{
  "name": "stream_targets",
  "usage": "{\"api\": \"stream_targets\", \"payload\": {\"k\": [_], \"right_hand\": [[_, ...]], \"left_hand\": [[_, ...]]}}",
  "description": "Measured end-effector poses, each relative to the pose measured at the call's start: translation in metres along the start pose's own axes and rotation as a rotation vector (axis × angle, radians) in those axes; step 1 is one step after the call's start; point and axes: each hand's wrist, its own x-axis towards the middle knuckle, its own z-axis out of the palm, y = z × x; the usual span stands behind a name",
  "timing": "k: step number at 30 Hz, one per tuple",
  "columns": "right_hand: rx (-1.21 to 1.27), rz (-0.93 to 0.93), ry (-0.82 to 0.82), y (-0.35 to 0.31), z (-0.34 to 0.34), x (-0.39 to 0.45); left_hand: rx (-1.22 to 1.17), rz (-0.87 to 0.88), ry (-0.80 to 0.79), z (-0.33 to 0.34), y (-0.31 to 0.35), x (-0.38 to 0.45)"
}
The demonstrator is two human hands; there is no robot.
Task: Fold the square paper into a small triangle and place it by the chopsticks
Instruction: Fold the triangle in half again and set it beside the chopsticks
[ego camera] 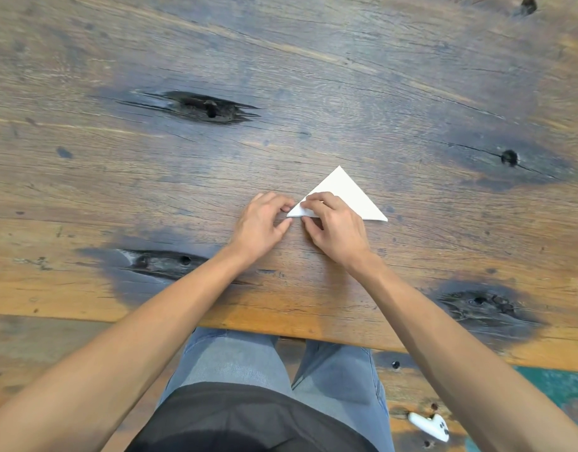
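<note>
- Near the counter's point(313, 327) front edge, the left hand point(261, 223) rests half-curled, holding nothing, just beside the paper's left corner.
- The right hand point(333, 223) presses its fingers point(313, 200) down on that corner, probably sharpening the crease.
- The paper point(346, 194), already a triangle, lies flat, apex pointing away.
- No chopsticks show.

Rustic wooden table in an unspecified indoor room, kind of place unclear.
Weathered plank tabletop point(281, 60) with dark knots point(199, 107) and cracks; matching worn wood bench or floor point(408, 386) below with patch of green paint point(555, 386); small white controller-like gadget point(431, 425) lying there.
</note>
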Motion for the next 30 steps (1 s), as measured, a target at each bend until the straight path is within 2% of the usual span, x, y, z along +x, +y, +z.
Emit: {"api": "stream_targets", "payload": {"k": [6, 12, 19, 23, 26, 30], "right_hand": [[0.002, -0.012, -0.013, 0.000, 0.002, -0.001], [-0.006, -0.030, -0.035, 0.001, 0.001, -0.003], [-0.017, -0.051, -0.072, 0.004, 0.000, -0.003], [-0.013, -0.056, -0.082, 0.006, -0.001, -0.003], [0.019, -0.046, -0.042, 0.007, -0.003, -0.002], [-0.044, 0.067, 0.120, 0.018, -0.008, 0.003]], "left_hand": [[0.012, -0.020, 0.004, 0.000, 0.002, 0.001], [0.149, 0.025, -0.013, 0.001, 0.005, -0.002], [0.425, 0.283, 0.061, 0.005, -0.004, -0.018], [0.563, 0.335, -0.008, -0.001, -0.020, -0.027], [0.570, 0.345, -0.057, -0.004, -0.022, -0.028], [0.560, 0.352, -0.048, -0.006, -0.014, -0.020]]}}
